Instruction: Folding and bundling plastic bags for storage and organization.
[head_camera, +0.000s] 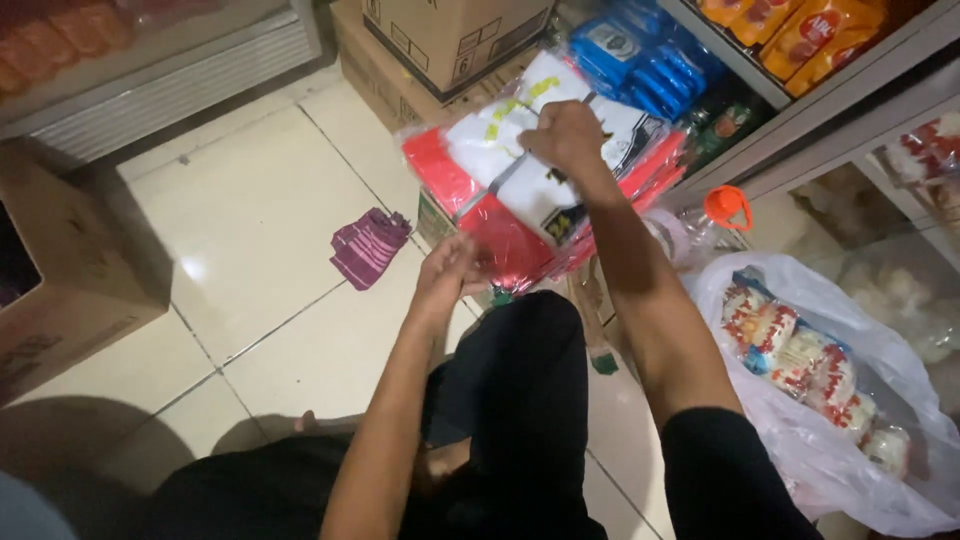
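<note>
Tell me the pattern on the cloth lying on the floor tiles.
Purple cloth with thin pale stripes; head view.

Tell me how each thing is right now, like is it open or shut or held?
left hand: gripping the near edge of the red packet stack.
right hand: closed, resting on the white packet.
red packet stack: tilted, held up.
white packet: lying on top of the stack.
plastic bag: open, snacks inside.
striped cloth: crumpled on the floor.
cardboard box: shut.

Pale tiled floor (250, 250), cardboard boxes (60, 270), metal shelving (800, 110), dim light.
</note>
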